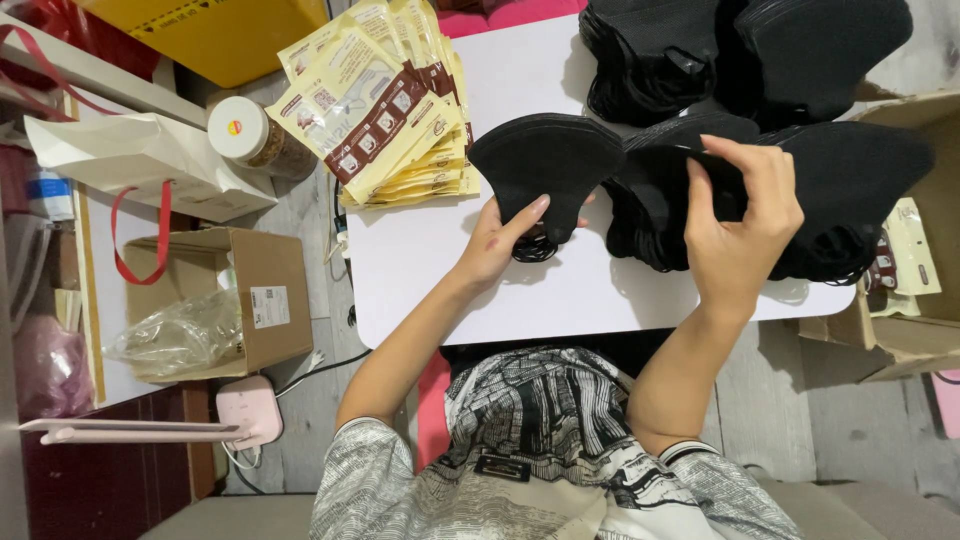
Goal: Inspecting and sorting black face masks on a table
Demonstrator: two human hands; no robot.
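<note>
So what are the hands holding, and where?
The left hand holds a stack of black masks by its lower edge, near the ear loops. The right hand pinches the edge of one black mask on the pile.

The person wears a short-sleeved shirt (560, 450) with a black and white sketch-like print; both forearms are bare.

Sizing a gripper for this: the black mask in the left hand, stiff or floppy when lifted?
Probably semi-floppy: the mask keeps its folded shape with only the left hand pinching its lower edge. Likely light, since fingertips alone hold it. Its ear loops dangle loose and could snag.
</note>
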